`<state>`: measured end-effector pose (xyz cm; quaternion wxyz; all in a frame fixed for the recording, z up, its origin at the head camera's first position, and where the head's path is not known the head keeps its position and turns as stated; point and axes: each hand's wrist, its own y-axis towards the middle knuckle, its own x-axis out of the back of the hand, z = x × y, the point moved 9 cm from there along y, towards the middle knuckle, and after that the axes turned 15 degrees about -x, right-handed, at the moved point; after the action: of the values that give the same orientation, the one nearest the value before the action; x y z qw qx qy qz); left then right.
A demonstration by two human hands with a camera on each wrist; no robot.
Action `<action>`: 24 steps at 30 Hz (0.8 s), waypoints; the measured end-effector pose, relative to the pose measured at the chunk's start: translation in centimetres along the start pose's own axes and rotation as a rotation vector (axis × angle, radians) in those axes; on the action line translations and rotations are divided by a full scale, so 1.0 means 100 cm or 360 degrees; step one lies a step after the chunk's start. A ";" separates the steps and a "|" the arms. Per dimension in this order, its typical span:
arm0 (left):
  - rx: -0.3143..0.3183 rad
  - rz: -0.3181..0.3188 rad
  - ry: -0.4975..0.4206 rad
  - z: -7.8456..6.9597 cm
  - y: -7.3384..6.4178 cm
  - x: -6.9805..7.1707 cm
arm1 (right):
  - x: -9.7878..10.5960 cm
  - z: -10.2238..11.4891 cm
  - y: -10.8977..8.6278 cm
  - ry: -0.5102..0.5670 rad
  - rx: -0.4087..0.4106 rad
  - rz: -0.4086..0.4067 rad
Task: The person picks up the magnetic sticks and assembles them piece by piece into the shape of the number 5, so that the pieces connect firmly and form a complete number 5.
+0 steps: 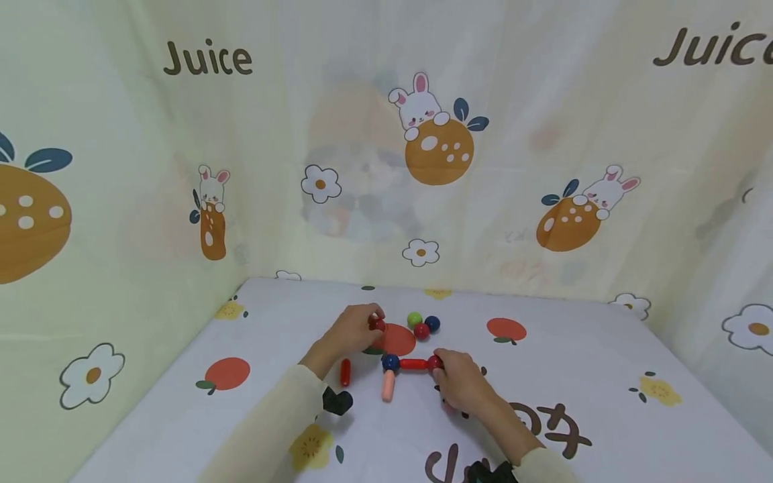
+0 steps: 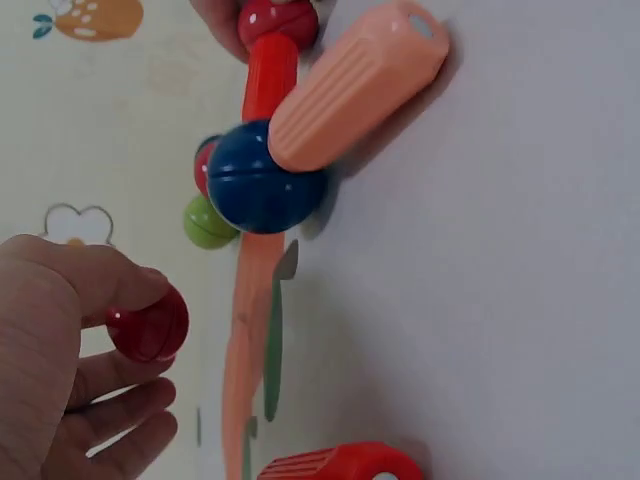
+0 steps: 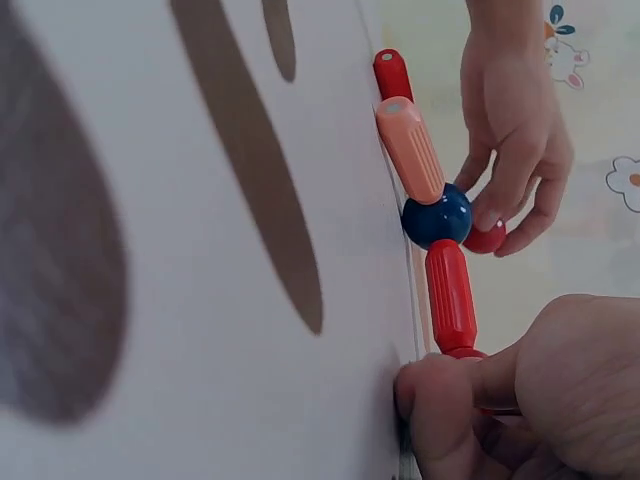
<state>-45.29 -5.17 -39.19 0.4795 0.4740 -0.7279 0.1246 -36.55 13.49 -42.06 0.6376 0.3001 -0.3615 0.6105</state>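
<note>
In the lower centre of the head view, a person's left hand (image 1: 353,329) pinches a loose red ball (image 1: 378,325) between thumb and fingers, the others loosely bent, while the right hand (image 1: 464,380) has its fingers closed on the red end ball (image 1: 434,363) of a build on the counter (image 1: 574,355): red rod (image 1: 413,364), blue ball (image 1: 390,363), peach rod (image 1: 388,388). The step in hand appears to be adding a part; the next move likely calls for steadying the build and bringing the loose ball to a free rod end.
</note>
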 end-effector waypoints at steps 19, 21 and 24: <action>-0.0486 0.0267 -0.0368 -0.058 -0.053 -0.013 | -0.003 -0.003 -0.002 0.0072 -0.0036 0.0069; -0.0500 0.0335 -0.0382 -0.060 -0.056 -0.018 | -0.003 -0.003 -0.001 0.0065 -0.0042 0.0068; -0.0486 0.0423 -0.0384 -0.061 -0.060 -0.025 | -0.003 -0.003 -0.001 0.0060 -0.0064 0.0066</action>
<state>-36.69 -2.93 -39.79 0.4345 0.3073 -0.8464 0.0176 -36.46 13.59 -42.45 0.6374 0.2680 -0.3678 0.6218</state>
